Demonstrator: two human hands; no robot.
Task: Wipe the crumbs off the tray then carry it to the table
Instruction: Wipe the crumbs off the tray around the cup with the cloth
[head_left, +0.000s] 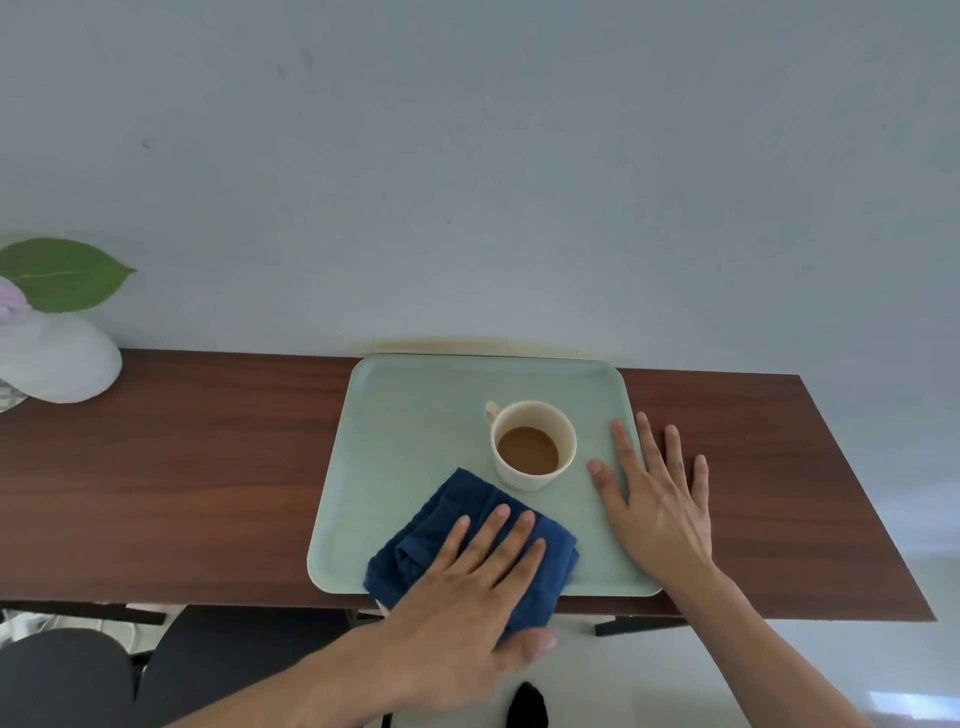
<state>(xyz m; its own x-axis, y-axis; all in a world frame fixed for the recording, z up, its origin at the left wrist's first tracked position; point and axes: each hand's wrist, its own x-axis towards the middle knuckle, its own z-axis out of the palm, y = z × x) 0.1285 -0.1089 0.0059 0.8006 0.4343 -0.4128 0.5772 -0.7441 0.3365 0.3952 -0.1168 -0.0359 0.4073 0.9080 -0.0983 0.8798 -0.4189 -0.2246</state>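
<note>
A pale green tray (410, 431) lies on a dark wooden shelf against the wall. A cream mug (532, 447) with brown drink stands on it right of centre. A folded dark blue cloth (441, 525) lies at the tray's near edge, partly hanging over it. My left hand (467, 592) presses flat on the cloth, fingers spread. My right hand (654, 499) rests flat across the tray's right rim, fingers apart, half on the wood. No crumbs are visible on the tray.
The wooden shelf (182, 467) runs left and right of the tray. A white vase (57, 358) with a green leaf (62, 273) stands at the far left. Dark chair seats (67, 675) sit below the shelf's near edge.
</note>
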